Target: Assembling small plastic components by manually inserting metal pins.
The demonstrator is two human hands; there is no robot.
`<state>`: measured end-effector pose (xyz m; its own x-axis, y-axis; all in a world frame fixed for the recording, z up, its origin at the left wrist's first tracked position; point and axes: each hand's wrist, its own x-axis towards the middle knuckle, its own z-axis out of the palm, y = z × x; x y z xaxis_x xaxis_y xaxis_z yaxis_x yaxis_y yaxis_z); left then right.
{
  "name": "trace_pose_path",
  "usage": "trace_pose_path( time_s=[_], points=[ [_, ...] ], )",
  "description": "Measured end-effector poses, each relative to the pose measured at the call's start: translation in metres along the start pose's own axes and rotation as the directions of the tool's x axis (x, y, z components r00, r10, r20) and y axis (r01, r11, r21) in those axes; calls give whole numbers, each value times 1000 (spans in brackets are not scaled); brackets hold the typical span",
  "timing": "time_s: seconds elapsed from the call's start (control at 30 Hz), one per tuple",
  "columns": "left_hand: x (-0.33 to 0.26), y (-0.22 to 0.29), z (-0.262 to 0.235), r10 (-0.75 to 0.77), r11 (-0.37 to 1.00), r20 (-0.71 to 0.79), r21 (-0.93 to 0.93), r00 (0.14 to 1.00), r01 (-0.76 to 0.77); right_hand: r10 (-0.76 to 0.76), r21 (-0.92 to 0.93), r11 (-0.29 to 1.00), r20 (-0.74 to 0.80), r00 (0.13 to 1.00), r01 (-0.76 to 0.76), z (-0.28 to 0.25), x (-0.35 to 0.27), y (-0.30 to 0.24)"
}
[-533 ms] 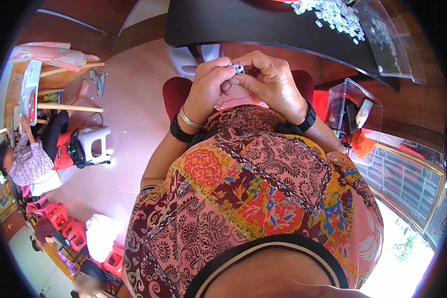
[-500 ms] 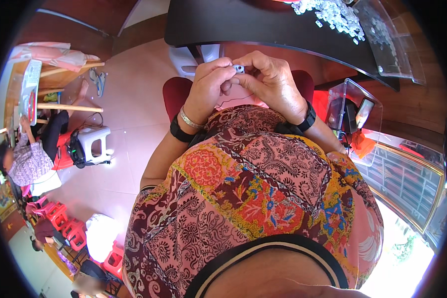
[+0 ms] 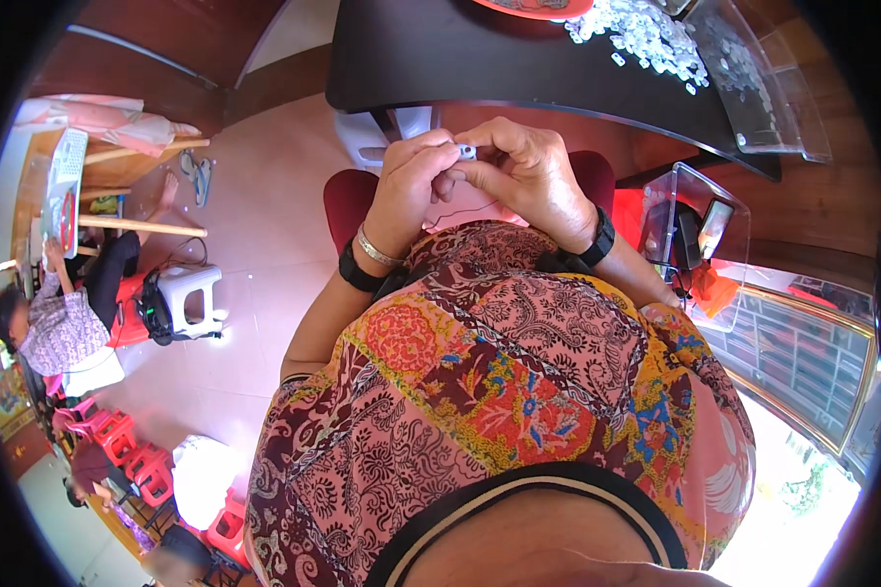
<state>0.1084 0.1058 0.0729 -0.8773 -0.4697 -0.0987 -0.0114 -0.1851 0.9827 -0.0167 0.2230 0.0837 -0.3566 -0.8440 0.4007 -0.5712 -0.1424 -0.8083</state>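
Hands meet just below the dark table [image 3: 480,59] edge: left hand [image 3: 411,191] and right hand [image 3: 533,176], fingers curled, pinch 1 small white piece [image 3: 467,152] between their fingertips.

Home workshop: table [image 3: 480,59] of small white parts [image 3: 646,39]

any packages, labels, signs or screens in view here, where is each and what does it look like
Clear plastic bag: on the dark table's right end, flat and see-through, beside the heap of small white pieces.
Clear plastic box: right of the right hand, below the table edge, see-through, dark items inside.
Phone-like screen: inside that box, a small upright rectangle with a pale lit face; too small to tell more.
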Motion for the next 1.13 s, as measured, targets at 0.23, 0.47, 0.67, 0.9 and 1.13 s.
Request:
trace_pose_path(
  time_s=[0.23, 0.47, 0.67, 0.9, 1.13],
  points=[
    [-1, -5, 0, -6, 999, -30, -52, 1000, 4, 59, 91, 994, 46, 997, -63, -1, 0, -4],
    [-1, -8, -3, -12, 999, -18, -43, 1000, 12, 10, 156, 988, 6, 1000, -11, 5, -3, 7],
    [-4, 0, -2, 282, 947, -128, 195, 951, -255, 1, 86, 996, 12, 1000, -2, 2, -8, 7],
    [0, 69, -10, 824, 540, -169, 527, 542, -656, -19, 94, 995, -11, 1000, 20, -3, -10, 14],
    [-36, 170, -24, 929, -87, 305, 731, 210, -676, -138, -121, 987, -287, 948, 107, -39, -6, 8]
  ],
)
